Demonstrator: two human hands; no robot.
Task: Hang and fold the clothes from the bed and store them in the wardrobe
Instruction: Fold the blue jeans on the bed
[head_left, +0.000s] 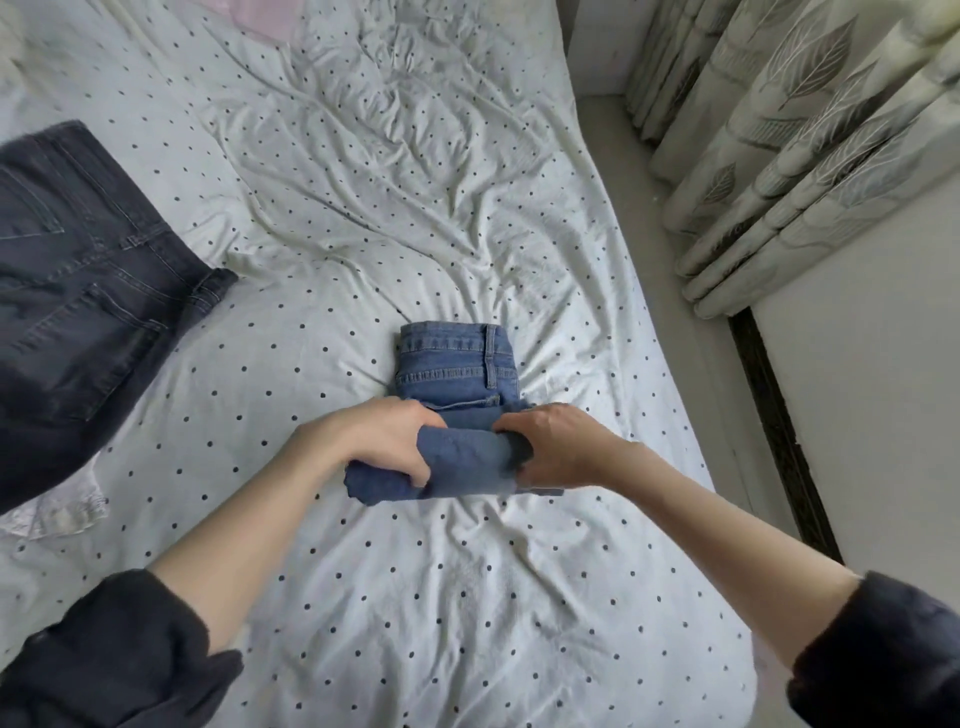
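Folding step: left hand (382, 441) and right hand (553, 447) are gripping the rolled end of the blue jeans (457, 374); next, presumably rolling toward the waistband at 12 o'clock

**No readable text in view**

Nothing here can be read. The blue jeans (457, 374) show plain stitching at the waistband and no legible tag. The dark jeans (88, 291) at the left show pockets and seams only, and any maker's patch is possibly lost in the blur at that edge. The bed sheet (415, 208) bears a pattern of small dark dots, the curtain (789, 130) a leaf print; neither carries letters, numbers or signs.
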